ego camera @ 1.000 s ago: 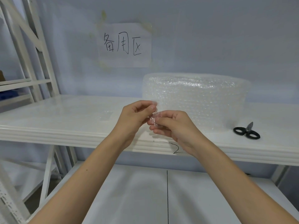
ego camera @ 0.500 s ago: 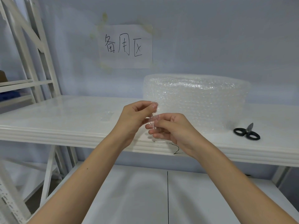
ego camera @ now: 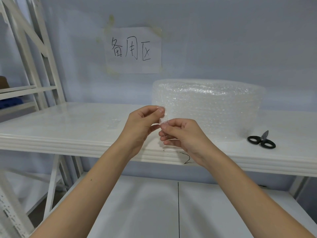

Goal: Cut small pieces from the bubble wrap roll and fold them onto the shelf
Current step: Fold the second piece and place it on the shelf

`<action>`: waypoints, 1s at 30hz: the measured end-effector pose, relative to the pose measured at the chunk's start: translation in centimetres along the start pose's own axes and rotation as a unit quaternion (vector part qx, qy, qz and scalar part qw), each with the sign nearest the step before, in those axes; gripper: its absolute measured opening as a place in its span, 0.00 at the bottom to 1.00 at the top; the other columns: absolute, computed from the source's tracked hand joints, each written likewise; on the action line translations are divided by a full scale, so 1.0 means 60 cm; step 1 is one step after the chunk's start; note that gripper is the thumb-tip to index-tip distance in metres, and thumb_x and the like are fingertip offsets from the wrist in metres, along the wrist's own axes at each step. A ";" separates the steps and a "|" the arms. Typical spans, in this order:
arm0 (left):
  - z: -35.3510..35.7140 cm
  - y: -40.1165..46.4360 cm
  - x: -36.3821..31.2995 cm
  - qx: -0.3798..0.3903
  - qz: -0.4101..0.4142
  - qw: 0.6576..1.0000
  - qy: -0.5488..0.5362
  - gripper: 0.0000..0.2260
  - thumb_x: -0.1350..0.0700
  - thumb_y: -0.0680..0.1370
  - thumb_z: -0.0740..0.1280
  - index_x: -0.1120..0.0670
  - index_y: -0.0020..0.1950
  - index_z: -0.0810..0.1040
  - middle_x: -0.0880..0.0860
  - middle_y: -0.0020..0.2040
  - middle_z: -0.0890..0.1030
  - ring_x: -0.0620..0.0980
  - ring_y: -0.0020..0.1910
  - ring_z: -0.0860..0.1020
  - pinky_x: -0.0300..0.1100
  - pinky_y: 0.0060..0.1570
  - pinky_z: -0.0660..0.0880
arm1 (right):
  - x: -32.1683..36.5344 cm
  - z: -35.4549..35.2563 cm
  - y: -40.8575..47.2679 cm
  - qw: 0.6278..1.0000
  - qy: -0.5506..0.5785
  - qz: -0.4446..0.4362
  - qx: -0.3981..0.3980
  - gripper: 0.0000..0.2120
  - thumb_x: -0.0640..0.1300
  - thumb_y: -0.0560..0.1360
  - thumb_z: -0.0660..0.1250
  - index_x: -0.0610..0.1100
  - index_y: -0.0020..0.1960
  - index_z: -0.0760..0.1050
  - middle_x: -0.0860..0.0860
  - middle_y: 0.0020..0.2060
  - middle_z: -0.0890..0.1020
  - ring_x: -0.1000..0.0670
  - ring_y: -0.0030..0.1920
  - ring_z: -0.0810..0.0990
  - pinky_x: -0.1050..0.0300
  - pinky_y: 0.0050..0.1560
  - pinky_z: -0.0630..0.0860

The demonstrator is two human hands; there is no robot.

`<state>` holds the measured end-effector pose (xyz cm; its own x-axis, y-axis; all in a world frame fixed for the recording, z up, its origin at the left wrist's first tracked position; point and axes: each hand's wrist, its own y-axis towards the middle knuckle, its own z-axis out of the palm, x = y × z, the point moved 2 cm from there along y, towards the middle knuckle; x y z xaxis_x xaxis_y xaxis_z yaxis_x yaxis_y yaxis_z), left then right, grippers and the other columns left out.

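Observation:
A big clear bubble wrap roll (ego camera: 211,107) lies on the white shelf (ego camera: 68,133), right of centre. Just above the shelf's front edge, my left hand (ego camera: 142,126) and my right hand (ego camera: 181,134) pinch one small clear piece of bubble wrap (ego camera: 163,121) between their fingertips. Most of the piece is hidden by my fingers. Black-handled scissors (ego camera: 261,140) lie on the shelf to the right of the roll. Another small clear piece (ego camera: 114,123) lies flat on the shelf left of my hands.
A paper sign with handwritten characters (ego camera: 133,49) is taped to the blue wall behind the shelf. White shelf uprights (ego camera: 39,48) stand at the left. A lower white shelf board (ego camera: 154,208) spreads under my forearms. A black mark (ego camera: 187,158) is drawn on the shelf's front edge.
My hands have stayed nearly in place. My right fingers have shifted slightly along the small piece, working it against my left fingertips.

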<state>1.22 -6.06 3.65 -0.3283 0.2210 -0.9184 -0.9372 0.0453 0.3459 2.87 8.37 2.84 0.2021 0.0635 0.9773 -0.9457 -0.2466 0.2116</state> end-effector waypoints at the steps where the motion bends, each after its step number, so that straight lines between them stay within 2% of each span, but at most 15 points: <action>1: 0.000 0.000 0.000 -0.001 0.000 1.000 -0.003 0.04 0.58 0.77 0.70 0.56 0.49 0.84 0.48 0.40 0.82 0.46 0.40 0.78 0.36 0.44 0.78 | 0.000 0.000 0.000 1.000 0.003 0.001 0.001 0.07 0.40 0.76 0.69 0.36 0.50 0.81 0.45 0.37 0.84 0.50 0.38 0.82 0.58 0.43 0.82; 9: -0.003 0.002 0.002 -0.023 0.002 1.000 0.001 0.04 0.57 0.77 0.70 0.57 0.49 0.83 0.49 0.41 0.82 0.46 0.39 0.78 0.37 0.44 0.78 | -0.004 0.004 0.004 1.000 0.008 0.006 -0.012 0.10 0.41 0.75 0.70 0.34 0.51 0.80 0.44 0.38 0.84 0.50 0.38 0.81 0.59 0.41 0.81; 15: -0.010 0.004 0.004 -0.041 -0.002 0.999 0.011 0.03 0.57 0.77 0.71 0.55 0.45 0.84 0.49 0.40 0.82 0.46 0.41 0.79 0.40 0.48 0.77 | -0.008 0.006 0.006 1.000 0.003 0.004 -0.022 0.09 0.39 0.76 0.69 0.33 0.51 0.80 0.43 0.38 0.84 0.50 0.38 0.81 0.59 0.41 0.81; 23: -0.013 0.004 0.005 -0.036 0.002 0.999 0.009 0.03 0.57 0.77 0.70 0.55 0.46 0.83 0.50 0.41 0.82 0.47 0.41 0.78 0.39 0.47 0.77 | -0.010 0.010 0.010 1.000 0.008 0.004 -0.027 0.06 0.38 0.75 0.69 0.35 0.49 0.80 0.44 0.36 0.84 0.50 0.36 0.80 0.60 0.39 0.80; 28: -0.014 0.004 0.011 -0.016 -0.031 0.999 0.004 0.13 0.50 0.77 0.69 0.57 0.56 0.82 0.51 0.44 0.82 0.49 0.37 0.78 0.39 0.45 0.78 | -0.007 0.011 0.015 0.999 0.013 -0.007 -0.034 0.09 0.39 0.75 0.69 0.33 0.50 0.80 0.44 0.36 0.84 0.51 0.36 0.81 0.59 0.41 0.81; 30: -0.017 0.003 0.015 -0.003 -0.052 0.999 0.013 0.17 0.46 0.77 0.69 0.58 0.57 0.81 0.52 0.45 0.82 0.48 0.36 0.79 0.39 0.46 0.79 | -0.007 0.010 0.016 0.999 0.013 -0.009 -0.040 0.10 0.39 0.75 0.70 0.32 0.51 0.80 0.44 0.37 0.84 0.51 0.36 0.81 0.58 0.43 0.81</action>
<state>0.67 -6.83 2.70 -0.2328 0.1910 -0.9536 -0.9668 0.0609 0.2482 2.02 7.49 2.64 0.2132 0.0918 0.9727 -0.9596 -0.1675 0.2262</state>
